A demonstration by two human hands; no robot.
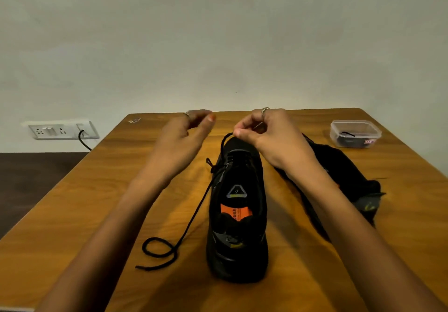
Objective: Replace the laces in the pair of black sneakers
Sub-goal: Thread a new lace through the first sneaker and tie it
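Note:
A black sneaker [238, 214] with an orange insole label stands upright mid-table, heel toward me. A black lace [194, 214] runs from its eyelets down the left side and coils on the table. My right hand [264, 132] pinches the lace's other end above the toe, the lace arching up from the eyelets to its fingertips. My left hand [186, 132] hovers left of the toe, blurred, fingers loosely curled and holding nothing. The second black sneaker [344, 173] lies on its side to the right, partly hidden by my right forearm.
A clear plastic box [355, 133] holding a dark lace sits at the back right of the wooden table [72, 214]. On the wall to the left is a white socket panel [60, 130] with a black cable plugged in.

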